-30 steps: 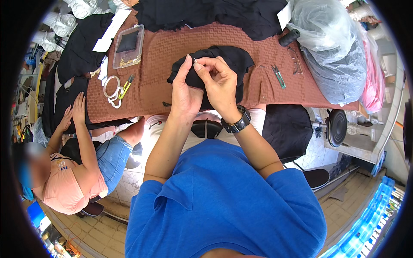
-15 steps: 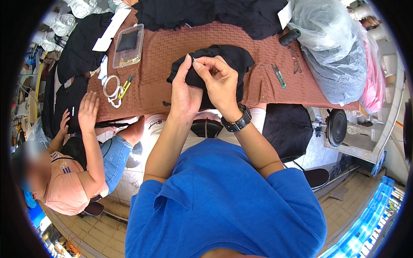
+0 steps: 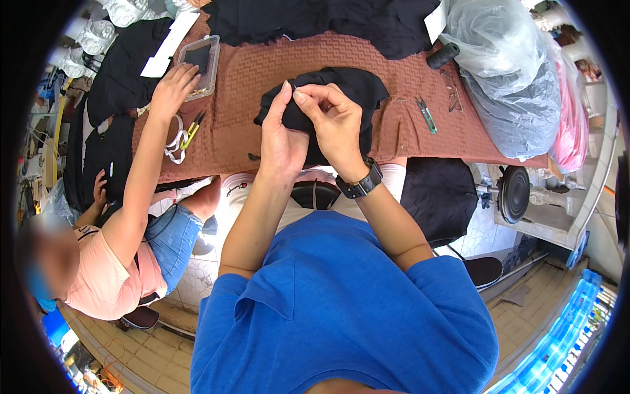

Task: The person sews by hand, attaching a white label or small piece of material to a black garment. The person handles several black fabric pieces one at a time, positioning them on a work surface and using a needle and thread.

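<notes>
A piece of black cloth (image 3: 357, 88) is bunched on the table in front of me. My left hand (image 3: 283, 134) grips its near-left part, thumb pointing up and the other fingers mostly hidden by the cloth. Close beside it, my right hand (image 3: 336, 121) pinches thumb and forefinger together at the tip of my left thumb. Whatever sits in that pinch is too small to make out. A dark watch is on my right wrist.
A co-worker's hand (image 3: 174, 88) reaches over a clear plastic box (image 3: 209, 82) on the left. Yellow snips (image 3: 191, 131), a white tape roll (image 3: 176, 150), green snips (image 3: 426, 117), glasses (image 3: 451, 92) and a black thread spool (image 3: 442, 56) lie around. Plastic bags (image 3: 508, 85) bulk at right.
The co-worker's hand has moved from the table's left edge up to the plastic box. My hands and the black cloth have stayed almost in place.
</notes>
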Tool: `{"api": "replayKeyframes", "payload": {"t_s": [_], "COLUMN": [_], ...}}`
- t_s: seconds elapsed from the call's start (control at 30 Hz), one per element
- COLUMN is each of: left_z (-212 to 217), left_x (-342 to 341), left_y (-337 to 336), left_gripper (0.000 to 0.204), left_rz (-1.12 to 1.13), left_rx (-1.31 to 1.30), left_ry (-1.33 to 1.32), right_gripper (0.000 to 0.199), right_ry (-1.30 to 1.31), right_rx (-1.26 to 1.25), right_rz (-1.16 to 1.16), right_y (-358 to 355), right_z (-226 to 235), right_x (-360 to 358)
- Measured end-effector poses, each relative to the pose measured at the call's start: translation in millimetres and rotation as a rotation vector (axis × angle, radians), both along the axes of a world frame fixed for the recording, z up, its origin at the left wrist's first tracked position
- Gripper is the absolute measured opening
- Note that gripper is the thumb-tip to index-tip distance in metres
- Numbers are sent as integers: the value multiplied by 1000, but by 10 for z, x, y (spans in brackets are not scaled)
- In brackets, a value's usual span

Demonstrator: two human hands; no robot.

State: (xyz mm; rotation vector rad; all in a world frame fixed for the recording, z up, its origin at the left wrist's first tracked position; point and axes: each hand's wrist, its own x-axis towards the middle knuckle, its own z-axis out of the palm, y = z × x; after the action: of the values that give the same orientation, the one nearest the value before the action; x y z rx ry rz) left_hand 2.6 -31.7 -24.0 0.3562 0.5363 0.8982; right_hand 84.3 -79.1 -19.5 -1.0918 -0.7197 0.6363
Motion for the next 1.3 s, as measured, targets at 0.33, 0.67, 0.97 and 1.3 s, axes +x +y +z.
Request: {"api": "replayKeyframes", "payload": {"t_s": [0.33, 0.67, 0.97, 1.3], "left_z": [-23, -39, -61, -172], "left_x": [30, 38, 31, 50], "left_y": [6, 14, 39, 115], "left_gripper": [42, 39, 30, 27], "left_rz": [7, 6, 7, -7], "left_rx": [-2, 13, 28, 122], "left_ry": [20, 56, 48, 18], "right_gripper": [9, 9, 13, 17], "right_ry": [46, 53, 33, 263], "right_rx": [17, -6, -37, -37], "right_rz": [-12, -32, 2, 96], "right_y": [58, 80, 97, 172], "right_z": [-63, -84, -88, -76], "right_x": [-14, -14, 35, 141]}}
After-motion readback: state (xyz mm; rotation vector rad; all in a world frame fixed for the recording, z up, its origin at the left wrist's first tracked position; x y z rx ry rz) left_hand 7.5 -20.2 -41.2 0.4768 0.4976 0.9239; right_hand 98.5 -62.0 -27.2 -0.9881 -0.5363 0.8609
